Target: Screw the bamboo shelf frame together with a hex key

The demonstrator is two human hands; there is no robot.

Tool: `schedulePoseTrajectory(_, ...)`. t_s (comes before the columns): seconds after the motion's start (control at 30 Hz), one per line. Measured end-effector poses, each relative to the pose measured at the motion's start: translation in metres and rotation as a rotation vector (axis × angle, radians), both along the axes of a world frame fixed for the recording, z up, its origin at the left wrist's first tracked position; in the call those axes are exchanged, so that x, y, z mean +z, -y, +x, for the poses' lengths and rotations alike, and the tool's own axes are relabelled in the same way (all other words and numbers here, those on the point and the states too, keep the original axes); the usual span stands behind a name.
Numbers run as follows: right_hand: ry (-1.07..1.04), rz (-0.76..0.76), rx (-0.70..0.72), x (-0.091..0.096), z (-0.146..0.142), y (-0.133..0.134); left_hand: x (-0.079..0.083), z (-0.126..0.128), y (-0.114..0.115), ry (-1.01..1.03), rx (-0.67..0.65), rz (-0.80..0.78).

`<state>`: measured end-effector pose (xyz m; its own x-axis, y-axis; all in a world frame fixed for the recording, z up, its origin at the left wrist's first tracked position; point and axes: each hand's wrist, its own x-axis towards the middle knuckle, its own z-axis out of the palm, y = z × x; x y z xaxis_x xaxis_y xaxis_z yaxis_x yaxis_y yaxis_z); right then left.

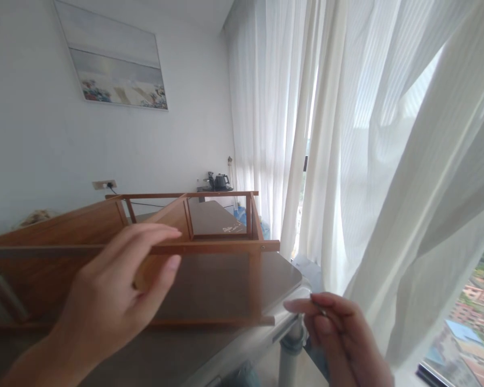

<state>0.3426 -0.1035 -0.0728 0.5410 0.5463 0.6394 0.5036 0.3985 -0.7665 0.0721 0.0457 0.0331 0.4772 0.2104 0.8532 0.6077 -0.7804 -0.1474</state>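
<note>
the single head-worn view looks forward and down from just behind the left hand point(100, 285) and right hand point(339, 338), close over a wooden shelf frame point(210, 248) on the table point(226, 285), facing a white wall point(44, 134) and a curtained window point(347, 161).

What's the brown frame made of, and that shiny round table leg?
The brown rectangular frame looks like wood, varnished smooth, with grain showing. The shiny round table leg looks like polished metal, because it gleams, though a coating could look alike.
</note>
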Motion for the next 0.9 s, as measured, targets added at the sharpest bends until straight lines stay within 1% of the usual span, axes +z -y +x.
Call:
schedulePoseTrajectory(0.07,-0.018,-0.012,0.042,-0.008,-0.011,-0.017,0.003,0.029,-0.008,-0.093,-0.088,-0.028)
schedulePoseTrajectory(0.13,0.007,-0.034,0.051,-0.011,-0.016,-0.027,0.001,0.054,-0.014,-0.177,-0.138,-0.037)
schedulePoseTrajectory(0.2,0.033,-0.049,0.013,-0.01,-0.015,-0.031,-0.004,0.071,-0.018,-0.228,-0.165,-0.04)
schedulePoseTrajectory(0.27,0.062,-0.017,-0.049,-0.004,-0.01,-0.034,-0.01,0.08,-0.022,-0.251,-0.193,-0.024)
schedulePoseTrajectory(0.4,0.215,0.148,-0.174,0.01,0.001,-0.038,-0.019,0.086,-0.029,-0.202,-0.202,0.077)
schedulePoseTrajectory(0.47,0.219,0.181,-0.21,0.015,0.003,-0.04,-0.02,0.085,-0.032,-0.181,-0.195,0.128)
schedulePoseTrajectory(0.5,0.192,0.176,-0.201,0.017,0.004,-0.041,-0.021,0.084,-0.033,-0.176,-0.192,0.146)
schedulePoseTrajectory(0.53,0.151,0.164,-0.169,0.018,0.003,-0.042,-0.021,0.084,-0.034,-0.176,-0.19,0.16)
schedulePoseTrajectory(0.6,0.049,0.133,-0.061,0.019,0.0,-0.042,-0.022,0.083,-0.035,-0.178,-0.184,0.165)
schedulePoseTrajectory(0.67,-0.046,0.075,0.068,0.017,-0.004,-0.041,-0.023,0.083,-0.035,-0.174,-0.181,0.152)
schedulePoseTrajectory(0.73,-0.109,0.037,0.147,0.016,-0.008,-0.038,-0.024,0.083,-0.034,-0.17,-0.182,0.127)
schedulePoseTrajectory(0.8,-0.123,0.047,0.175,0.016,-0.011,-0.034,-0.025,0.083,-0.033,-0.165,-0.182,0.103)
schedulePoseTrajectory(0.9,-0.084,0.103,0.151,0.021,-0.014,-0.028,-0.026,0.084,-0.032,-0.163,-0.179,0.088)
